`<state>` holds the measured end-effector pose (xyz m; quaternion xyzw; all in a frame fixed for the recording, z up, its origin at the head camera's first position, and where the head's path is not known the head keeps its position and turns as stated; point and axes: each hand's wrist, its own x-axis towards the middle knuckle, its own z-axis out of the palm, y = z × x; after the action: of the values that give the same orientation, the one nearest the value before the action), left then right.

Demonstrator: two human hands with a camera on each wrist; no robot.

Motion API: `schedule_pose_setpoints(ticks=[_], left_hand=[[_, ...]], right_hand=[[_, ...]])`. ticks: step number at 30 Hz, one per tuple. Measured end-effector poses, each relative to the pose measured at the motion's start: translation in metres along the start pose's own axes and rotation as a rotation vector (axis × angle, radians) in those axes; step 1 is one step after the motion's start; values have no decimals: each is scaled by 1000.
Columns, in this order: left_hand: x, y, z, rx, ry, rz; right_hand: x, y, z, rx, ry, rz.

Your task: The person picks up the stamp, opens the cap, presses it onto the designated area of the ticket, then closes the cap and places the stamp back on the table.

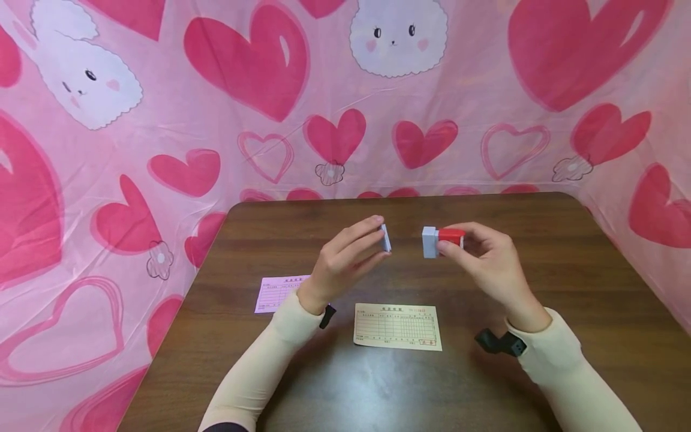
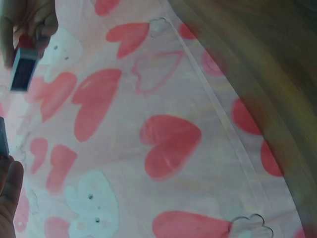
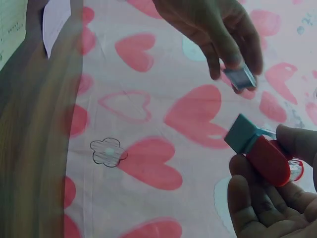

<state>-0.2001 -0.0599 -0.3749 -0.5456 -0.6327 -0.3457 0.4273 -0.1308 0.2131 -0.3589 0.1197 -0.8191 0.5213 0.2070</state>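
Observation:
In the head view my right hand (image 1: 496,267) grips a self-inking stamp (image 1: 450,236) by its red handle, thumb on the near side. The stamp's grey-blue block end points left, toward the other hand. My left hand (image 1: 348,255) pinches a small flat grey-blue cap (image 1: 385,238) between thumb and fingers. A gap separates cap and stamp, both held up above the table. The right wrist view shows the stamp (image 3: 267,161) in the right hand and the cap (image 3: 240,78) across from it. From the left wrist, the block's dark end face (image 2: 22,74) is visible.
A yellow receipt slip (image 1: 396,327) with a red stamped mark at its lower right lies on the brown wooden table (image 1: 388,390). Partly behind the left forearm lies a purple slip (image 1: 272,295). A pink heart-patterned curtain (image 1: 356,90) surrounds the table's back and sides.

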Motion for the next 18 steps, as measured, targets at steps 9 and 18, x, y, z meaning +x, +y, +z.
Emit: schedule_pose_setpoints(ticks=[9, 18], left_hand=[[5, 9, 13, -28, 7, 46], [7, 17, 20, -48, -3, 71]], right_hand=[[-1, -6, 9, 191, -41, 15], [-1, -8, 15, 459, -99, 16]])
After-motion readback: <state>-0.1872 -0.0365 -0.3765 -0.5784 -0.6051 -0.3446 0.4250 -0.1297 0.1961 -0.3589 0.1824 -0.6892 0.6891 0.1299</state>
